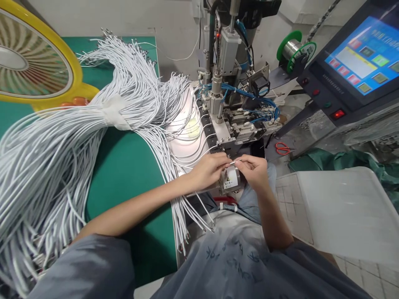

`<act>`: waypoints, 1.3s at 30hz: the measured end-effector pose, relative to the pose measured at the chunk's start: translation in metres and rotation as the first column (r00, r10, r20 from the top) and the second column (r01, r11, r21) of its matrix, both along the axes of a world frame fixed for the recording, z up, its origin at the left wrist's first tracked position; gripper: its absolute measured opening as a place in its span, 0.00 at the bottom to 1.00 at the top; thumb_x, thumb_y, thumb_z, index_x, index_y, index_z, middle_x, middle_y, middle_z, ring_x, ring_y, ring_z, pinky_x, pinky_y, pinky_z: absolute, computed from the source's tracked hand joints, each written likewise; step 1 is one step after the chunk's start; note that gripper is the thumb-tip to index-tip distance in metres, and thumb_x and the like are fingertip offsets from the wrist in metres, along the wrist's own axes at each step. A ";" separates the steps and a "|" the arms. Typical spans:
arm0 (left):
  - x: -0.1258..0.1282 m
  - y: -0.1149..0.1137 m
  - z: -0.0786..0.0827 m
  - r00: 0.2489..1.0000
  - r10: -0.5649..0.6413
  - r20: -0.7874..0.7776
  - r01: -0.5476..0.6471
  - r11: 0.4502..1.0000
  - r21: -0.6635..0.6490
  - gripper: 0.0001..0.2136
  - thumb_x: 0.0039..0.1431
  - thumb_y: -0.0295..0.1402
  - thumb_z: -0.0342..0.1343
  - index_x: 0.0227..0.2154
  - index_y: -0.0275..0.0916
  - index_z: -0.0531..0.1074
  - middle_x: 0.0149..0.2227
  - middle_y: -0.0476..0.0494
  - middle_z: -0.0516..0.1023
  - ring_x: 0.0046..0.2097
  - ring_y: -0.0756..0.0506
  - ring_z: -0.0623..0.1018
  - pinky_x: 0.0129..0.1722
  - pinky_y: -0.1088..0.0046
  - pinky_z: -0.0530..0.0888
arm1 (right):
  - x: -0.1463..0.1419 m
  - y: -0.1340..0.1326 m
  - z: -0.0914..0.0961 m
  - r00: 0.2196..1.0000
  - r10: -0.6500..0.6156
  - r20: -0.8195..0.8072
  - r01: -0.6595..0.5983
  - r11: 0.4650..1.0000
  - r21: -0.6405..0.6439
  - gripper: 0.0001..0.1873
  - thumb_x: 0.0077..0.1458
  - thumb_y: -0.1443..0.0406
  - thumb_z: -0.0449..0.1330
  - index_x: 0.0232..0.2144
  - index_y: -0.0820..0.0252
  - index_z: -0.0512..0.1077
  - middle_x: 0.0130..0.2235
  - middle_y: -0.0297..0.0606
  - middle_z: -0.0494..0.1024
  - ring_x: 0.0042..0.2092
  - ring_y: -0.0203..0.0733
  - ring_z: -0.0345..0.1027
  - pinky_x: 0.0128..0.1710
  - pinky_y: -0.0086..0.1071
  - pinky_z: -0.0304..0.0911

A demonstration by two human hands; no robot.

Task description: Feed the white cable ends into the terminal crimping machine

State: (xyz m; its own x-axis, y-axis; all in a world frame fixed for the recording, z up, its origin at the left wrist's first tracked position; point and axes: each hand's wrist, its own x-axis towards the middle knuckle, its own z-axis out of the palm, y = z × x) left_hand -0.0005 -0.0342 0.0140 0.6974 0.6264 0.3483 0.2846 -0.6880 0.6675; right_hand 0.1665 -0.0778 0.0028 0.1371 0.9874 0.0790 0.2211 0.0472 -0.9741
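A: Risks first, left to right?

B: Bundle (137, 110), left of the machine (218, 99). Its tails (179, 216) hang over the table (127, 174) edge, machine's left, on the person's side. Likely snag if the left forearm sweeps through them.

A: Hands?

B: Left hand (212, 168), just on the person's side of the machine: thumb and fingers pinched closed on the wire (234, 162). A sideways swing could catch the row (210, 135) of wires along the machine's left side and knock their ends out of line.

A: And the right?

B: Right hand (254, 168), same side of the machine, a little further right. Fingertips pinched together on the same wire, no gap showing. Tip too small to read; a slack pinch could let it slip, a hard one could bend it.

A: Materials, same order.

B: Fan (75, 58), far left of the machine: yellow rim, round, ribbed. Bundle: smooth white strands, dark metallic ends, soft pale tie (115, 113) round the middle. Table: flat green top. Machine: blocky metal, blue tubing. Scissors (282, 148), right of the machine: red loop handles. Spool (292, 49), right and behind: silvery windings, green flanges. Tray (346, 207), right, person's side: whitish, rounded corner. Screen (368, 54), far right: flat, glossy, blue.
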 end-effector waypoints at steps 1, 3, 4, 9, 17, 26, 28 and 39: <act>0.000 -0.001 0.000 1.000 0.011 0.006 -0.011 1.000 0.005 0.10 0.61 0.27 0.46 0.34 0.34 0.73 0.28 0.46 0.72 0.29 0.51 0.71 0.28 0.78 0.65 | -0.001 0.000 -0.001 1.000 -0.016 -0.016 0.016 1.000 -0.009 0.09 0.45 0.60 0.61 0.22 0.60 0.75 0.24 0.35 0.74 0.26 0.37 0.66 0.26 0.31 0.62; 0.001 -0.002 -0.001 0.999 0.035 0.030 -0.035 0.999 0.003 0.10 0.61 0.27 0.46 0.33 0.34 0.73 0.27 0.46 0.72 0.29 0.52 0.71 0.28 0.78 0.65 | -0.005 0.000 -0.006 0.995 -0.055 -0.087 0.054 0.999 -0.006 0.09 0.45 0.60 0.61 0.22 0.59 0.76 0.25 0.35 0.76 0.27 0.38 0.68 0.27 0.31 0.63; 0.002 -0.004 -0.002 0.998 0.048 0.048 -0.048 0.999 -0.002 0.10 0.61 0.27 0.46 0.32 0.34 0.73 0.27 0.46 0.72 0.29 0.52 0.70 0.28 0.78 0.65 | -0.008 -0.001 -0.009 0.989 -0.074 -0.127 0.075 0.997 0.003 0.09 0.46 0.60 0.61 0.22 0.59 0.76 0.26 0.36 0.76 0.28 0.39 0.68 0.28 0.32 0.63; 0.003 -0.007 -0.005 0.994 0.087 0.068 -0.087 0.996 -0.007 0.10 0.61 0.28 0.47 0.31 0.34 0.73 0.25 0.48 0.71 0.27 0.52 0.69 0.28 0.79 0.65 | -0.028 -0.007 -0.017 0.973 -0.222 -0.068 0.228 0.968 0.102 0.11 0.51 0.59 0.58 0.25 0.60 0.76 0.22 0.35 0.72 0.24 0.36 0.62 0.25 0.30 0.58; -0.005 0.014 0.000 0.946 0.038 -0.321 0.066 0.949 0.307 0.14 0.52 0.20 0.43 0.33 0.33 0.73 0.28 0.43 0.71 0.29 0.48 0.68 0.27 0.75 0.63 | -0.005 0.007 -0.003 0.962 -0.022 0.273 -0.012 0.993 0.121 0.13 0.50 0.63 0.56 0.16 0.61 0.68 0.16 0.26 0.48 0.20 0.30 0.42 0.21 0.29 0.47; 0.005 0.005 -0.006 0.997 0.018 -0.081 -0.034 0.979 -0.199 0.11 0.61 0.29 0.46 0.31 0.34 0.73 0.28 0.47 0.73 0.30 0.51 0.71 0.31 0.77 0.67 | -0.012 0.009 -0.023 0.966 -0.172 0.193 0.139 0.975 0.175 0.15 0.51 0.60 0.55 0.19 0.61 0.72 0.16 0.28 0.54 0.20 0.31 0.48 0.22 0.29 0.50; 0.004 0.005 -0.009 0.977 0.022 -0.212 -0.043 0.995 -0.093 0.12 0.62 0.29 0.44 0.34 0.34 0.73 0.30 0.45 0.71 0.31 0.50 0.70 0.31 0.76 0.67 | -0.008 0.010 -0.033 0.969 -0.170 0.182 0.156 0.984 0.088 0.15 0.51 0.58 0.55 0.21 0.62 0.73 0.16 0.28 0.58 0.21 0.32 0.51 0.22 0.29 0.52; -0.001 0.019 -0.032 0.837 0.164 -0.523 -0.069 0.978 0.197 0.14 0.64 0.29 0.39 0.38 0.32 0.71 0.34 0.42 0.67 0.26 0.51 0.69 0.28 0.75 0.67 | 0.008 0.040 -0.067 0.991 -0.035 -0.130 0.015 0.988 -0.155 0.13 0.42 0.57 0.59 0.26 0.62 0.72 0.28 0.39 0.76 0.30 0.38 0.68 0.30 0.31 0.63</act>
